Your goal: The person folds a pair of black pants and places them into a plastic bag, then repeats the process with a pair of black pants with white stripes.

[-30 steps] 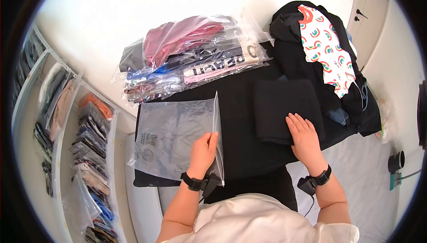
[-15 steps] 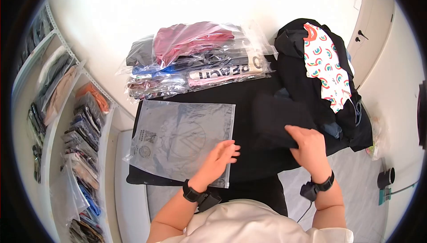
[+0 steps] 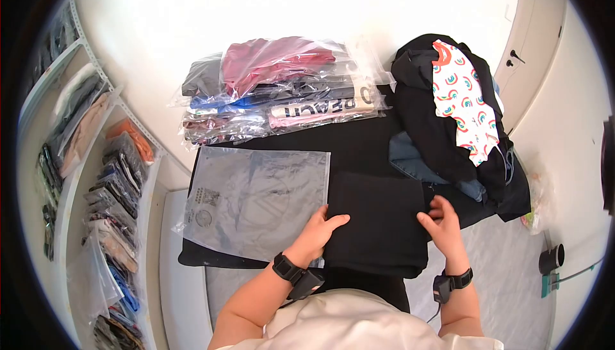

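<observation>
A person's two bare hands frame a folded black garment [image 3: 378, 225] lying flat on the near part of a table [image 3: 359, 148] draped in black cloth. The left hand [image 3: 318, 231] rests with its grip slack and open, fingers stretched across the garment's left edge, right where it meets the mouth of a clear plastic bag [image 3: 253, 199] spread flat beside it. The right hand [image 3: 442, 225] sits at the garment's right edge with fingers curled over the fabric, though whether its grip actually pinches the cloth cannot be told from this angle. Both wrists carry dark bands. At the far side of the table lies a stack of bagged clothes [image 3: 282, 87] with a pink piece on top. To the right is a heap of dark clothes [image 3: 426, 119] topped by a white rainbow-print garment [image 3: 464, 103]. Shelves [image 3: 77, 177] along the left wall hold more bagged garments.
</observation>
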A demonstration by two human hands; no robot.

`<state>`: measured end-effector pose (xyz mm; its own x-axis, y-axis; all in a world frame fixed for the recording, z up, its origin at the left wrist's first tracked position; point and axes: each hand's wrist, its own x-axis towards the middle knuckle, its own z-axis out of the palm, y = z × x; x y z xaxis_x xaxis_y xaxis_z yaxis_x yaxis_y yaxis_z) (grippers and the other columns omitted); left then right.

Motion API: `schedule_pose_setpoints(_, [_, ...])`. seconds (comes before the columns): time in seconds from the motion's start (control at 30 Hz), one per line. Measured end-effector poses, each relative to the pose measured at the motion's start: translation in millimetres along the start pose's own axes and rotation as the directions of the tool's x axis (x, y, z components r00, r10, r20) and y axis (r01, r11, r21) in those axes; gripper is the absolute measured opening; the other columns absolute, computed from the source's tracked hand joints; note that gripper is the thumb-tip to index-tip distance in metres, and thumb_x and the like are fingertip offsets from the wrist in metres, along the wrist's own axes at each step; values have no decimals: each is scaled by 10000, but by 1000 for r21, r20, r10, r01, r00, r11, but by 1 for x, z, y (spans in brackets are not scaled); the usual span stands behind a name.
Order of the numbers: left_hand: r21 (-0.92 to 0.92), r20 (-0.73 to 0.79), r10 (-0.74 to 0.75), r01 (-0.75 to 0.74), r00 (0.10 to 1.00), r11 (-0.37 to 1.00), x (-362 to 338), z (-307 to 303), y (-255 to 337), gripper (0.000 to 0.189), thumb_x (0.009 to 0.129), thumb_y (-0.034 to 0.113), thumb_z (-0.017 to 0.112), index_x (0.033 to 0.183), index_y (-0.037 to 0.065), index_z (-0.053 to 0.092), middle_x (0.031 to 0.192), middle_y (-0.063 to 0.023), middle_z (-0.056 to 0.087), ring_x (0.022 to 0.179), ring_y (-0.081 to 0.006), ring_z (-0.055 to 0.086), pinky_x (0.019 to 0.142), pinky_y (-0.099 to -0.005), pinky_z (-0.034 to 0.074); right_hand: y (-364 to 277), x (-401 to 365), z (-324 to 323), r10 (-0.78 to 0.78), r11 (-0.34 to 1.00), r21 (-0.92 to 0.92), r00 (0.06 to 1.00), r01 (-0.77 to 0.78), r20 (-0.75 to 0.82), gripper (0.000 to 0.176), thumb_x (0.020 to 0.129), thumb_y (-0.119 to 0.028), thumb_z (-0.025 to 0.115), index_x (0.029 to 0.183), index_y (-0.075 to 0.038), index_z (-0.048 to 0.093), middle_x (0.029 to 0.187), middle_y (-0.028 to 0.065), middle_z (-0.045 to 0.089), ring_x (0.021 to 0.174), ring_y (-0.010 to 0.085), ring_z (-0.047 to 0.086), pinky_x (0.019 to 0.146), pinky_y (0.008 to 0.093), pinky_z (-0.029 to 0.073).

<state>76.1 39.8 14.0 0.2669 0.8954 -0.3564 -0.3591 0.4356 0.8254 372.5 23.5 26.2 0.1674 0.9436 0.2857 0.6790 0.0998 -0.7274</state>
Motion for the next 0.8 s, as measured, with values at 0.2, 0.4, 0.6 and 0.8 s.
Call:
schedule_pose_setpoints(0.2, [-4, 38, 73, -73, 997, 997, -8, 5, 3, 585, 848, 100, 665, 1341, -54, 391, 1195, -155, 582, 1045, -221, 610, 902, -343, 516, 5, 3, 2, 167, 569, 673, 868, -472, 468, 586, 839, -197, 751, 1256, 131, 501, 1151, 184, 633, 993, 225, 638, 908, 323, 501])
schedule_pose_setpoints(0.4, [319, 7, 367, -350, 930, 881, -17, 11, 3, 620, 844, 129, 647, 1361, -82, 377, 1231, -205, 576, 1095, -286, 600, 966, -376, 464, -21, -5, 2, 170, 382, 691, 781, -614, 601, 394, 882, -158, 695, 1176, 79, 581, 1103, 125, 655, 989, 190, 631, 882, 320, 505])
schedule_pose_setpoints(0.6, [816, 36, 622, -382, 782, 433, -56, 53, 2, 707, 845, 216, 645, 1373, -122, 316, 1249, -357, 515, 1166, -446, 538, 975, -433, 446, -61, -16, 22, 30, 780, 585, 946, -224, 323, 354, 934, -184, 630, 1178, 66, 571, 1076, 111, 664, 973, 170, 615, 865, 304, 485])
schedule_pose_setpoints(0.8, [842, 278, 652, -506, 705, 187, -67, 79, -16, 869, 832, 184, 663, 1415, -177, 129, 1383, -399, 333, 1228, -480, 468, 993, -431, 446, -86, -26, 32, -321, 835, 522, 926, 177, 199, 768, 753, -365, 824, 1276, 66, 462, 1170, 136, 621, 1059, 214, 593, 933, 326, 463])
